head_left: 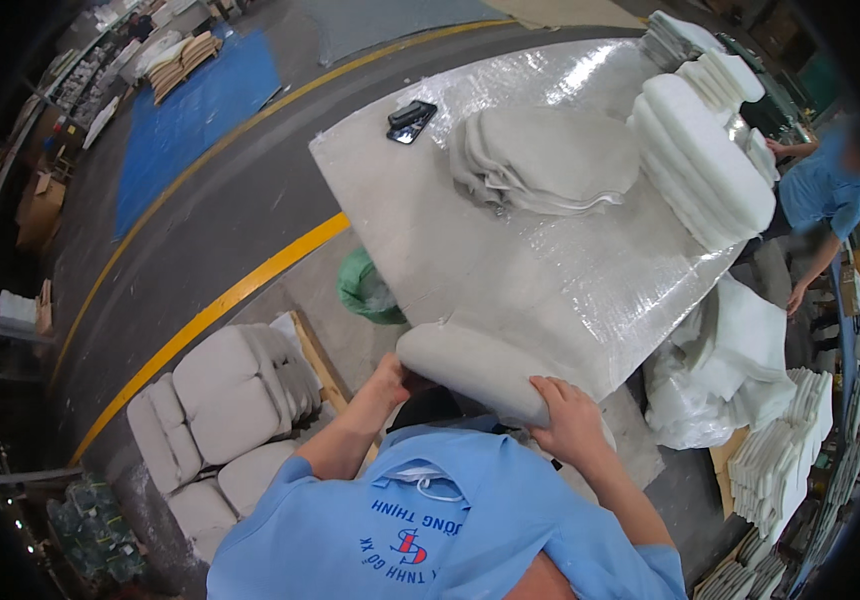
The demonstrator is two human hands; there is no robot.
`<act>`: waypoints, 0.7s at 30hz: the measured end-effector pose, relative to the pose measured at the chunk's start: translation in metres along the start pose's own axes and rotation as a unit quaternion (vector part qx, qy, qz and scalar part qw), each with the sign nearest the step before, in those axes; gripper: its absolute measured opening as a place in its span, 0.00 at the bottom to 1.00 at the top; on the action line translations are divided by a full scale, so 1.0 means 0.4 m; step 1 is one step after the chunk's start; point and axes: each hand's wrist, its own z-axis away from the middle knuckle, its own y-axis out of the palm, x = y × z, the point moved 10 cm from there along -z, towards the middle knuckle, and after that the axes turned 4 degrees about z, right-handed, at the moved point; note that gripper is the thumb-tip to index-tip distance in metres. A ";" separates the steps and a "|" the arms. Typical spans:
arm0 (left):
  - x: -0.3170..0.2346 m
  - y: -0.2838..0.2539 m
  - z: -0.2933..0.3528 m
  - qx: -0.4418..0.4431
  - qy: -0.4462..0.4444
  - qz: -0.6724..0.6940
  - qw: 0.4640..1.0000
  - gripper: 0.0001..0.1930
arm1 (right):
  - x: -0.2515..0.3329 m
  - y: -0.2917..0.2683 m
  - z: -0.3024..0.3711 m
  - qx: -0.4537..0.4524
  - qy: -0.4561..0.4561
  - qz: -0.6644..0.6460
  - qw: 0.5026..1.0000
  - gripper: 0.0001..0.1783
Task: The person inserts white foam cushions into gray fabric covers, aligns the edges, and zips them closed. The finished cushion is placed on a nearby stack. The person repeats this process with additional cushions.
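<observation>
A pale grey padded cushion [475, 362] with rounded ends lies between my hands at the table's near edge, close to my body. My left hand [390, 380] grips its left end, the fingertips partly hidden behind it. On the right end, my right hand [567, 418] has its fingers bent over the edge. Farther back on the plastic-covered table [550, 260] rests a loose pile of grey fabric covers [550, 155]. Right of that pile, thick white wadding pads [700, 160] are stacked.
A phone [412, 120] with a dark object on it lies at the table's far left. Finished-looking grey cushions [225, 400] are stacked on the floor at left, near a green bag [368, 285]. White wadding [725, 350] stands at right. A co-worker [820, 185] is beyond it.
</observation>
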 end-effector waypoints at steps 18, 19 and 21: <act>-0.115 0.766 -0.093 0.280 0.212 -0.442 0.825 0.30 | -0.101 -0.084 0.098 -0.394 0.199 -0.556 0.704 0.32; -0.091 0.789 -0.091 0.292 0.239 -0.573 0.727 0.29 | -0.072 -0.061 0.108 -0.358 0.193 -0.586 0.701 0.32; -0.030 0.805 -0.090 0.306 0.276 -0.780 0.471 0.28 | -0.038 0.000 0.144 -0.267 0.201 -0.632 0.699 0.31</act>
